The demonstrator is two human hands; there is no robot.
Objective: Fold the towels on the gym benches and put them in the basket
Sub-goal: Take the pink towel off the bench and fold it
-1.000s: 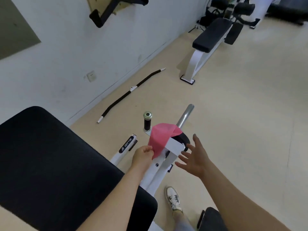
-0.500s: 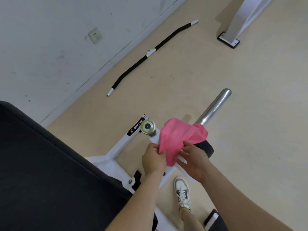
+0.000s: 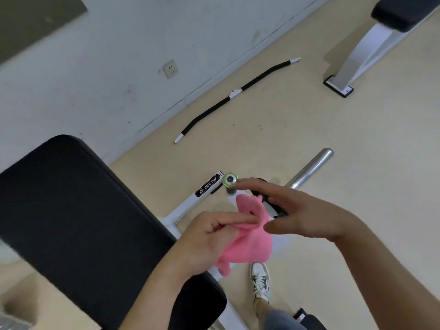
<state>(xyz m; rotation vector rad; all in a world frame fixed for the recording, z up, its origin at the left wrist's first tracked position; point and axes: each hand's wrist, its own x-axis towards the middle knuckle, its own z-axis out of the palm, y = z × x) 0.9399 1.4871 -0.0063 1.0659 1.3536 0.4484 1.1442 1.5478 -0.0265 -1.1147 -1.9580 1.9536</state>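
One pink towel (image 3: pixel 247 244) is pinched in the left hand's (image 3: pixel 204 244) curled fingers. The right hand (image 3: pixel 307 215) hovers beside it; fingers spread wide, holding nothing.

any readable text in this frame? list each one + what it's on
"BRTW": white letters beside a striped logo, on a black oval sticker on the white bench frame.
Nothing else can be read: the wall socket, the green-ringed knob and the shoe show no legible text.
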